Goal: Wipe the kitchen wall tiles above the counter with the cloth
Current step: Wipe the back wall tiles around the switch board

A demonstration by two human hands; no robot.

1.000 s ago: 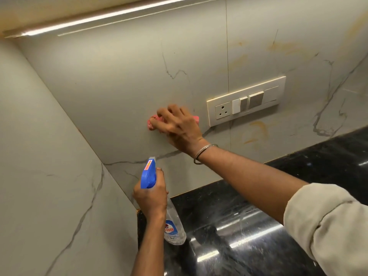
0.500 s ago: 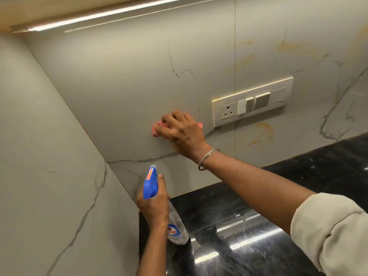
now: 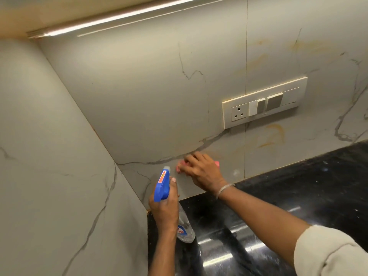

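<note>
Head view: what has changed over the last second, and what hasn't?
The right hand has slid the pink cloth down the grey marble-look wall tile, from beside the cream switch plate to just above the black counter. The left hand still holds the blue-headed spray bottle.

No readable text: blurred label on the spray bottle, illegible sticker on its blue trigger head.

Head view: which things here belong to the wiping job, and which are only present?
In use: pink cloth under right hand; wall tiles; spray bottle in left hand.
Only present: switch panel, black counter, light strip.
</note>
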